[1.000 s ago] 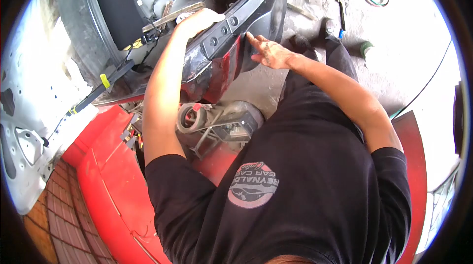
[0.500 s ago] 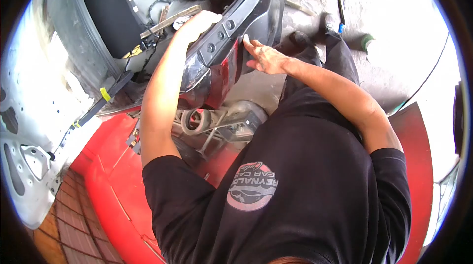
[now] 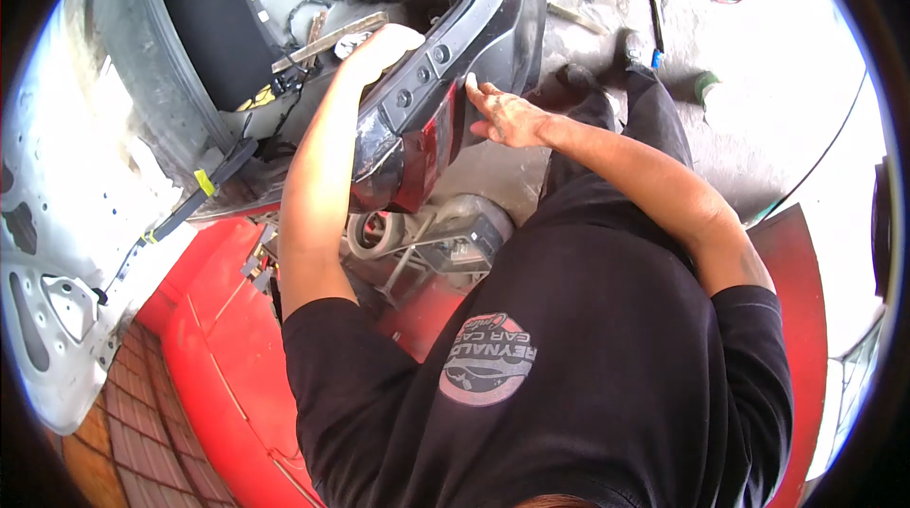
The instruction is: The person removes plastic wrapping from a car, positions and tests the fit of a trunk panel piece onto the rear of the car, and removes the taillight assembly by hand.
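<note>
My left hand (image 3: 381, 49) reaches over the inner edge of the car's rear opening; its fingertips are hidden behind that edge, so its grip cannot be made out. My right hand (image 3: 507, 117) has its fingers stretched out, with the tips at the dark outer body panel (image 3: 502, 39) beside the red tail light (image 3: 431, 153). The tail light sits at the corner of the car, below both hands. Round dark fittings (image 3: 403, 98) line the grey strip between my hands.
Inside the opening lie a wooden strip (image 3: 332, 39), loose wiring and a black panel (image 3: 209, 25). Below the car corner are a wheel-like ring (image 3: 376, 233) and a metal frame. A red panel (image 3: 227, 337) stands at left; a hammer-like tool (image 3: 656, 25) and hoses lie on the floor.
My right hand has shifted slightly down and left along the panel. My left hand stays at the edge of the opening, with its forearm moved slightly right.
</note>
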Demonstrator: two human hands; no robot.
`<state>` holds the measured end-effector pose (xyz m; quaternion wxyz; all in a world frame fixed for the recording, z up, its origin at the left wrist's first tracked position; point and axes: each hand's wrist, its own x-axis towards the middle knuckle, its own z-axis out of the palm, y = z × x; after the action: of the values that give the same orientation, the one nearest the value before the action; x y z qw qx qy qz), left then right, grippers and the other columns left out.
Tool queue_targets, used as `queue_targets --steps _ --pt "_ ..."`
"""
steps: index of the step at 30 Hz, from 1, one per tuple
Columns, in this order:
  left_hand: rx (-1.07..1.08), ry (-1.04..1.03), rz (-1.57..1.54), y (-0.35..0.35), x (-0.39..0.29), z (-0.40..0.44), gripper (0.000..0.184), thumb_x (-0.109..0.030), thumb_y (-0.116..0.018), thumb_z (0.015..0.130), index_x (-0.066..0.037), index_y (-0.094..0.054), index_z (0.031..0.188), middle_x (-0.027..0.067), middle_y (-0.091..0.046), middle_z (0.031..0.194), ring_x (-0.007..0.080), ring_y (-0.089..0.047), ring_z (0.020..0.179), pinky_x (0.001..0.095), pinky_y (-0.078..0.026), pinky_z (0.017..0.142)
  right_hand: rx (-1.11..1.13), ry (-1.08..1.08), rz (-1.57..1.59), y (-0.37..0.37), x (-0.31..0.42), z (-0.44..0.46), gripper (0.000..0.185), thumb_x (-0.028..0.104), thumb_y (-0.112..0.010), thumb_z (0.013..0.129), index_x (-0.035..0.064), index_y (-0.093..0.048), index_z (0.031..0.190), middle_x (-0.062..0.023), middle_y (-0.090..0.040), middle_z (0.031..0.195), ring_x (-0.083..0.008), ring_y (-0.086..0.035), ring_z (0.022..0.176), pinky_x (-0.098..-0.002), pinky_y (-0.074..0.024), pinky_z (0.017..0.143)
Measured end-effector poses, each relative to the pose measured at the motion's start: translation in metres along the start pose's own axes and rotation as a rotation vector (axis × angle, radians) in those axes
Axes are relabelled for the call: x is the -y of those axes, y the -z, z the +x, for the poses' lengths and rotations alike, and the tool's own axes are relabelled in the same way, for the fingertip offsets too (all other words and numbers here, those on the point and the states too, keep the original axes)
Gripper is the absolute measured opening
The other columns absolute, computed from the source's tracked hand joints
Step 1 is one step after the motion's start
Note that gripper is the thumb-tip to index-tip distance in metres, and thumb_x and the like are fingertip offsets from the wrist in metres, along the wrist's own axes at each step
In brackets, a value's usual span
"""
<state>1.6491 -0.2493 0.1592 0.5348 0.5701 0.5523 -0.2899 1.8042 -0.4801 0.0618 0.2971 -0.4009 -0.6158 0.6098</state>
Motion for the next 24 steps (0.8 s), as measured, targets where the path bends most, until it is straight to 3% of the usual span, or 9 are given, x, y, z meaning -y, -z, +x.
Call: queue_targets --steps 2,5,8,11,12,17,20,24 --pt "0.066 -0.084 0.048 0.008 0.017 0.009 0.034 -0.027 -0.062 0.097 -0.002 -0.075 0.115 0.0063 -0.073 0.112 0.0161 -0.063 0.104 0.0337 -0.05 0.092 0.008 0.005 -0.025 -0.002 -0.003 0.001 0.08 0.021 -0.064 0.095 -0.0156 -0.023 0.153 -0.0404 -0.049 0.137 -0.049 -0.052 0.131 -0.0467 -0.0439 0.11" --pt "-0.031 -0.02 0.147 0.003 0.012 0.004 0.037 -0.033 -0.061 0.098 -0.003 -0.075 0.113 0.004 -0.072 0.108 0.0153 -0.062 0.099 0.0324 -0.049 0.087 0.004 -0.019 -0.056 -0.003 -0.018 0.008 0.081 0.023 -0.064 0.095 -0.0156 -0.023 0.153 -0.0388 -0.05 0.138 -0.0469 -0.051 0.133 -0.0453 -0.0431 0.112" --pt "-0.083 0.187 0.142 -0.001 -0.022 -0.029 0.04 -0.038 -0.06 0.099 -0.004 -0.075 0.113 0.0031 -0.071 0.106 0.0158 -0.062 0.099 0.0321 -0.049 0.088 0.058 -0.101 -0.039 0.009 -0.016 0.01 0.082 0.025 -0.064 0.095 -0.0167 -0.023 0.153 -0.036 -0.052 0.138 -0.0439 -0.052 0.134 -0.0439 -0.0429 0.112" --pt "-0.134 0.178 0.166 -0.008 -0.038 -0.059 0.038 -0.035 -0.061 0.1 -0.003 -0.076 0.115 0.0033 -0.071 0.107 0.015 -0.062 0.1 0.0327 -0.049 0.088 0.062 -0.094 -0.079 0.006 -0.016 0.014 0.085 0.026 -0.064 0.095 -0.0169 -0.02 0.154 -0.0352 -0.053 0.137 -0.0438 -0.054 0.132 -0.0438 -0.0439 0.111" --pt "0.038 -0.018 -0.063 0.006 0.014 -0.036 0.034 -0.03 -0.061 0.1 -0.003 -0.076 0.115 0.0049 -0.071 0.107 0.0147 -0.062 0.101 0.0334 -0.05 0.089 0.064 -0.11 -0.086 0.005 -0.013 0.013 0.086 0.027 -0.064 0.095 -0.0168 -0.018 0.154 -0.0352 -0.054 0.136 -0.0439 -0.055 0.131 -0.0438 -0.0443 0.111" --pt "0.056 -0.042 -0.042 0.008 0.019 -0.027 0.029 -0.023 -0.062 0.099 -0.001 -0.077 0.11 0.0058 -0.072 0.106 0.016 -0.062 0.099 0.033 -0.05 0.09 0.033 -0.062 -0.088 -0.007 -0.009 0.008 0.09 0.028 -0.064 0.095 -0.0171 -0.013 0.155 -0.0361 -0.056 0.132 -0.0446 -0.058 0.126 -0.0445 -0.0461 0.109" --pt "0.026 -0.068 0.001 0.005 0.014 -0.026 0.029 -0.022 -0.062 0.098 0.001 -0.077 0.108 0.0056 -0.073 0.101 0.0165 -0.063 0.095 0.0328 -0.05 0.09 -0.033 -0.045 0.0 -0.007 -0.004 0.005 0.085 0.016 -0.069 0.09 -0.0211 -0.021 0.149 -0.0374 -0.057 0.123 -0.0513 -0.058 0.118 -0.0477 -0.0462 0.101" --pt "0.072 -0.116 0.064 0.011 0.022 -0.019 0.032 -0.024 -0.062 0.096 0.003 -0.076 0.108 0.0058 -0.074 0.098 0.0157 -0.064 0.092 0.0324 -0.05 0.088 -0.059 -0.048 0.017 -0.009 -0.001 0.006 0.085 0.014 -0.069 0.09 -0.0194 -0.02 0.15 -0.0376 -0.056 0.125 -0.0517 -0.057 0.119 -0.0478 -0.046 0.101"
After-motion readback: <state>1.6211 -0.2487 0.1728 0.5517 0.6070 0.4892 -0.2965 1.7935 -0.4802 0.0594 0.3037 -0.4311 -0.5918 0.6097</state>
